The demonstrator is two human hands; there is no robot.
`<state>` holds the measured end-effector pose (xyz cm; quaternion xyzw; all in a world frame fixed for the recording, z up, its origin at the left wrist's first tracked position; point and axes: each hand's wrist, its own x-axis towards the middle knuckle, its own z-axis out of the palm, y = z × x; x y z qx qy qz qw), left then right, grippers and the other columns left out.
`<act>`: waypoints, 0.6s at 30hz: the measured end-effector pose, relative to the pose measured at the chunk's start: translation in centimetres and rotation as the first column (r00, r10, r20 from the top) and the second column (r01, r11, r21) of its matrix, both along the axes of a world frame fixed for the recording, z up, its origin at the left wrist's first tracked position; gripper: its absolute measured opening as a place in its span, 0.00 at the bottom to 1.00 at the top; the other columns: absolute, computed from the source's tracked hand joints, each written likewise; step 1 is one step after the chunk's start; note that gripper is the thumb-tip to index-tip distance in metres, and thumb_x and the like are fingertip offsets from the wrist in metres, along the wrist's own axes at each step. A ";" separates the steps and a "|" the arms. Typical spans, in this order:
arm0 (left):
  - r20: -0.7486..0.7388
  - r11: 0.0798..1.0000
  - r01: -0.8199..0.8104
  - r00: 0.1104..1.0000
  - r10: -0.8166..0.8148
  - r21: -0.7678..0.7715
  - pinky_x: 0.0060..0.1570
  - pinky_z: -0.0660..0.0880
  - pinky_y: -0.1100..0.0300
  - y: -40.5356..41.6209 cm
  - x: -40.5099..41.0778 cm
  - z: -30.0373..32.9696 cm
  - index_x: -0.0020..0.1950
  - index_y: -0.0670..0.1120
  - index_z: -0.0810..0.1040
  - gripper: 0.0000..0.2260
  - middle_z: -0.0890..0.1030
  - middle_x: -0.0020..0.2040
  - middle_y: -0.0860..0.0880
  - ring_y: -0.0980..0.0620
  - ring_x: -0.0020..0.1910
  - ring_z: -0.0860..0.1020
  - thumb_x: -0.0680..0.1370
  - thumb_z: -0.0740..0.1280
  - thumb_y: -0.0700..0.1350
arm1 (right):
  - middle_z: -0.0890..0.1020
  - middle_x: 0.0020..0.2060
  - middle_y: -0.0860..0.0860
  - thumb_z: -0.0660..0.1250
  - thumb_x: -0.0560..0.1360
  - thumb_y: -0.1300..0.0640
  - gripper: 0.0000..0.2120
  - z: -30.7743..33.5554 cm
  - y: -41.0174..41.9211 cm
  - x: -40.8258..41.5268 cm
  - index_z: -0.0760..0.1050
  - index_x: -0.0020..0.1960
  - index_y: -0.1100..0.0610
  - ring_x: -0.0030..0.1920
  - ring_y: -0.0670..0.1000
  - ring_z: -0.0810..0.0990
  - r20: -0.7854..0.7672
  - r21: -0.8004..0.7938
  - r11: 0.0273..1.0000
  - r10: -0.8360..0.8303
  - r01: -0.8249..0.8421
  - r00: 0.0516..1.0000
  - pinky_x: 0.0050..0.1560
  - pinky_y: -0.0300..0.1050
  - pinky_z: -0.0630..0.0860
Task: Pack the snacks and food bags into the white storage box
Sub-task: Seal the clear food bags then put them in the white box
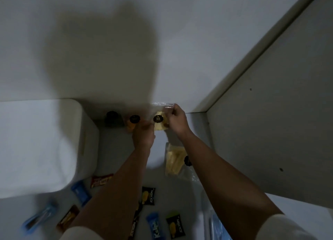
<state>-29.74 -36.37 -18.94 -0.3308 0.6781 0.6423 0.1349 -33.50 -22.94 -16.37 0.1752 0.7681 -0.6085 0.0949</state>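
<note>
Near edge: small wrapped snacks scattered on the pale floor, among them a blue bar [155,226], two black sachets [148,196], a red bar [101,181] and a blue packet [81,192], all loose, none packed. Mid-right, a clear bag of yellow sticks [173,160] lies flat, long axis running near to far, just left of the right forearm. Far centre, both hands meet on a clear food bag [159,119] with a black round label. Right hand [177,119] has fingers curled on the bag's upper right edge, pinching it. Left hand [143,135] is at its lower left; the picture is blurred there, so its hold cannot be told. Just left of this bag stand another labelled bag [132,123] and a dark jar [112,118]. White box [41,146] sits far left of the hands, lid on, contents not visible. Judgement: the held bag must travel left to the box, and the lid needs opening first; the left hand is the nearer one.
</note>
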 end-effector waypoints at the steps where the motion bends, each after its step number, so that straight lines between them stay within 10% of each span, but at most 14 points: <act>1: 0.004 1.000 -0.004 1.000 0.004 -0.002 0.44 0.76 0.51 0.1 0.0 0.1 0.38 0.56 0.80 0.06 0.80 0.38 0.48 0.46 0.41 0.80 0.71 0.66 0.45 | 0.84 0.48 0.57 0.63 0.78 0.63 0.06 -0.1 0.2 -0.1 0.77 0.53 0.60 0.47 0.54 0.82 -0.002 0.019 1.000 0.020 -0.020 1.000 0.46 0.48 0.80; 6: 0.019 0.991 0.122 0.992 -0.121 -0.057 0.35 0.68 0.56 0.7 2.0 0.5 0.30 0.56 0.77 0.09 0.73 0.27 0.53 0.51 0.28 0.72 0.69 0.64 0.45 | 0.82 0.55 0.52 0.66 0.74 0.62 0.18 -0.7 2.3 2.0 0.75 0.63 0.51 0.53 0.52 0.82 0.009 -0.014 0.999 -0.039 0.040 0.999 0.55 0.51 0.79; 10: 0.103 0.916 0.354 0.935 -0.340 -0.187 0.47 0.82 0.44 1.2 5.1 -1.3 0.41 0.51 0.79 0.09 0.84 0.45 0.42 0.41 0.46 0.83 0.70 0.70 0.56 | 0.78 0.65 0.57 0.67 0.76 0.61 0.25 -0.4 6.2 6.4 0.70 0.73 0.53 0.62 0.58 0.79 0.095 0.255 0.961 -0.134 0.106 0.986 0.63 0.57 0.78; 13: 0.130 0.833 0.492 0.870 -0.475 -0.254 0.52 0.79 0.53 2.3 7.5 -0.1 0.51 0.47 0.80 0.11 0.82 0.48 0.46 0.45 0.50 0.81 0.74 0.73 0.52 | 0.75 0.67 0.62 0.66 0.75 0.58 0.31 -0.7 8.8 10.4 0.63 0.77 0.55 0.67 0.64 0.75 0.246 0.465 0.884 -0.175 0.043 0.953 0.67 0.54 0.74; 18: 0.159 0.805 0.532 0.847 -0.507 -0.264 0.50 0.78 0.55 3.5 9.9 -0.2 0.51 0.52 0.75 0.09 0.81 0.48 0.49 0.45 0.50 0.81 0.75 0.73 0.45 | 0.77 0.64 0.64 0.67 0.73 0.56 0.31 -2.8 9.7 15.9 0.63 0.74 0.61 0.65 0.66 0.76 0.451 0.442 0.893 -0.297 0.079 0.841 0.64 0.53 0.76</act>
